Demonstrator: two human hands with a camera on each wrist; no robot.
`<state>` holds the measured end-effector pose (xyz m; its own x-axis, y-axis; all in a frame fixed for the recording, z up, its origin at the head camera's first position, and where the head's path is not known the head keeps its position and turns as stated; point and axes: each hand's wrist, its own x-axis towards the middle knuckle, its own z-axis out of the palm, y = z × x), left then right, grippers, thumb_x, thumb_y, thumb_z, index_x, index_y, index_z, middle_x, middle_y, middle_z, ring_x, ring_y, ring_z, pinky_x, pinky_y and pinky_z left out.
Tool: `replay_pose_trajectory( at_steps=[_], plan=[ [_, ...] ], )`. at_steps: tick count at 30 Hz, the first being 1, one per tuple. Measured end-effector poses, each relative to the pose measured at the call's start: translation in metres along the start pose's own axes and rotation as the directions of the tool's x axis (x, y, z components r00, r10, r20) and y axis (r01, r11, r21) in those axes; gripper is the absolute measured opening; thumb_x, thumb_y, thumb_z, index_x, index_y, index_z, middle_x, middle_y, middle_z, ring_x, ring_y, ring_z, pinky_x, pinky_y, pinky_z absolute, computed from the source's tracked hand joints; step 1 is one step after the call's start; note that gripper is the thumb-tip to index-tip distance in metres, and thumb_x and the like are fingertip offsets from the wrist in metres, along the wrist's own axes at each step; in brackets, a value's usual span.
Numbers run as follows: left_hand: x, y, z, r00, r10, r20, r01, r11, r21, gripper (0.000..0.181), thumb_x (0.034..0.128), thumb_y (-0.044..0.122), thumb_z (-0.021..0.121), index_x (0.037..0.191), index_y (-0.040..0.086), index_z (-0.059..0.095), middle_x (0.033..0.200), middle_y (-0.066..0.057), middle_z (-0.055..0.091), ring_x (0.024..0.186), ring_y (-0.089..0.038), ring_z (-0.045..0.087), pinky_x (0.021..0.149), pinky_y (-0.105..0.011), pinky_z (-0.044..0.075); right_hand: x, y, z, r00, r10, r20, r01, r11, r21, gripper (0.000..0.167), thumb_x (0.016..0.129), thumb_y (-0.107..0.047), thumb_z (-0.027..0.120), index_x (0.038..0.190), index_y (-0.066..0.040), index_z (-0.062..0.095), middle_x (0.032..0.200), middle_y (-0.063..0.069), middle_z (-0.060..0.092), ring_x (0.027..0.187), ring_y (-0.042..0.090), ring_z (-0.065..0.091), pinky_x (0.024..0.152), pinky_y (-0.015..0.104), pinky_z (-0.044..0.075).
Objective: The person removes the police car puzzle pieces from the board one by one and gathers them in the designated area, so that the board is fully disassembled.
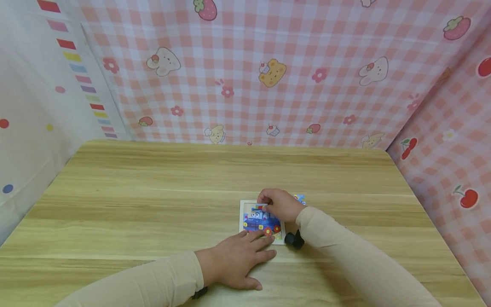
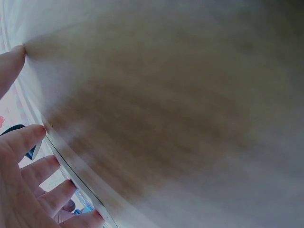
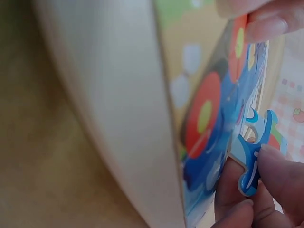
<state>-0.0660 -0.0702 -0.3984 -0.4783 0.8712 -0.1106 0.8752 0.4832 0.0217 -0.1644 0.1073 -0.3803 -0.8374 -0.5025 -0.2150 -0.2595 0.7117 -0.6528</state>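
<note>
A framed jigsaw puzzle (image 1: 251, 224) showing a blue car with red wheels lies on the table. The left hand (image 1: 238, 260), fingers spread, rests over its near edge; the left wrist view has that hand (image 2: 38, 185) with fingertips at the frame's rim (image 2: 78, 183). Above the puzzle's upper part is the right hand (image 1: 281, 205). In the right wrist view the right hand (image 3: 275, 190) pinches a blue puzzle piece (image 3: 251, 164) between thumb and fingers, tilted over the picture (image 3: 204, 118). Whether the piece touches the board cannot be told.
More puzzle pieces (image 1: 300, 198) lie just beyond the right wrist. A black device (image 1: 294, 239) is at the right wrist, beside the frame. The wooden table (image 1: 153, 204) meets pink checked cloth (image 1: 238, 111) at the back and right, and white cloth on the left.
</note>
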Motion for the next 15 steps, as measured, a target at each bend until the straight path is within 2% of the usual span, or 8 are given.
replay_pose_trajectory(
  at_steps=[7, 15],
  plan=[
    [-0.0002, -0.0001, -0.0011, 1.000, -0.001, 0.008, 0.001, 1.000, -0.005, 0.070, 0.0880, 0.064, 0.052, 0.144, 0.022, 0.047, 0.151, -0.004, 0.039, 0.137, -0.026, 0.037, 0.104, -0.042, 0.041, -0.0002, -0.0034, -0.0010, 1.000, 0.006, 0.017, -0.006, 0.999, -0.042, 0.016, 0.091, 0.004, 0.058, 0.091, -0.012, 0.060, 0.096, 0.004, 0.064, 0.093, 0.020, 0.058, 0.091, 0.042, 0.047],
    [-0.0005, 0.0004, -0.0008, 1.000, -0.004, -0.002, 0.004, 1.000, -0.003, 0.070, 0.0873, 0.063, 0.054, 0.143, 0.022, 0.048, 0.151, -0.005, 0.039, 0.137, -0.027, 0.038, 0.104, -0.043, 0.041, 0.0014, -0.0072, -0.0010, 0.999, 0.008, 0.031, -0.005, 0.996, -0.092, 0.019, 0.091, 0.006, 0.055, 0.092, -0.013, 0.058, 0.104, 0.011, 0.067, 0.103, 0.026, 0.061, 0.092, 0.044, 0.048]
  ],
)
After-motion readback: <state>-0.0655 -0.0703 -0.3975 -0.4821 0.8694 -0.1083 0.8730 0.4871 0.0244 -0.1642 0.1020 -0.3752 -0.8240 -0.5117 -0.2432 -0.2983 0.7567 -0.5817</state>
